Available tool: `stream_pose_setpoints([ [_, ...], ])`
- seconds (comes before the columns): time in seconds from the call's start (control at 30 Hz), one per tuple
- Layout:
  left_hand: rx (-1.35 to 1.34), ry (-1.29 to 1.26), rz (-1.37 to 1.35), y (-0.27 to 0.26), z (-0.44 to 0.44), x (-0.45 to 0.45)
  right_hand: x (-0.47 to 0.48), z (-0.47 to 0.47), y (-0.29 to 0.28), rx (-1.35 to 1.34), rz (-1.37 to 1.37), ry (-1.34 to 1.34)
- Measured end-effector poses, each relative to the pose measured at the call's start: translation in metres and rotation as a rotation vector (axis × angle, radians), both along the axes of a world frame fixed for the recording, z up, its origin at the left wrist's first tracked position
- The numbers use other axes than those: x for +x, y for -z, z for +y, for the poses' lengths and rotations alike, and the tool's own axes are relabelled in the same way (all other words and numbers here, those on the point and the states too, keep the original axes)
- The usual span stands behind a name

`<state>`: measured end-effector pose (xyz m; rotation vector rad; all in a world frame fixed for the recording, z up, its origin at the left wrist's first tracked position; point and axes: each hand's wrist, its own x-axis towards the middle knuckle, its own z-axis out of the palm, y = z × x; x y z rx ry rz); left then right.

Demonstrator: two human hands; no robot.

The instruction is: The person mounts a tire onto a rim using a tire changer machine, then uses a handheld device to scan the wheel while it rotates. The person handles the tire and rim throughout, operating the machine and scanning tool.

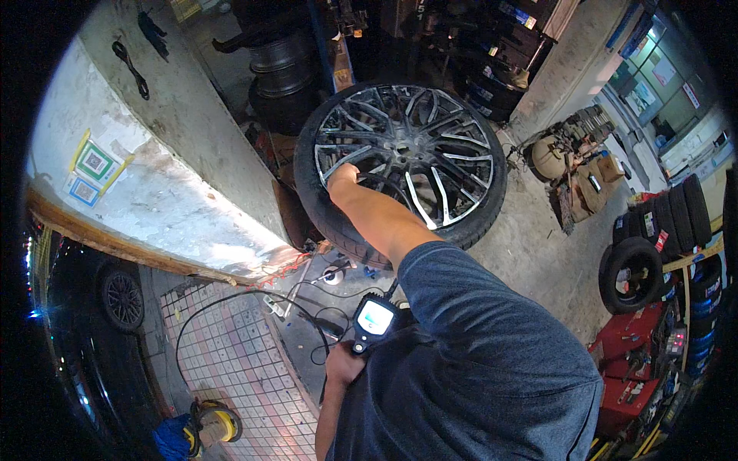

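My left hand grips the handle of a black handheld inspection device with a lit screen, held close to my body. My right hand reaches out to a tyre-mounted alloy wheel with dark, silver-edged spokes. Its fingers are curled near the rim's left side and partly hidden. A black flexible cable arcs over the spokes and meets this hand, which appears to pinch it. The tyre surrounds the rim; my forearm covers part of its near side.
To the left rises a painted wall bearing printed codes. Below it lie cables and a white round object on the floor. Stacked tyres and a red tool cabinet stand at right. A dark car is at lower left.
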<state>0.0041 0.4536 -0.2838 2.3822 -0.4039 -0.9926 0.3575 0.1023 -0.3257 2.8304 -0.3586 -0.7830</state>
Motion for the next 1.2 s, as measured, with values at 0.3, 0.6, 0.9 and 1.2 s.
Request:
stream_pose_setpoints([
  [0.3, 0.0, 0.075, -0.04, -0.006, -0.002, 0.004, -0.006, 0.003, -0.013, -0.033, -0.002, 0.07],
  [0.6, 0.092, 0.028, 0.094, -0.015, -0.001, 0.005, -0.031, 0.013, -0.054, -0.044, -0.101, 0.033],
  [0.9, 0.129, 0.052, 0.097, -0.026, -0.006, 0.008, -0.03, 0.011, -0.054, -0.039, -0.121, 0.036],
  [1.2, 0.086, 0.039, 0.064, -0.015, -0.005, 0.006, -0.037, 0.015, -0.067, -0.05, -0.094, -0.028],
])
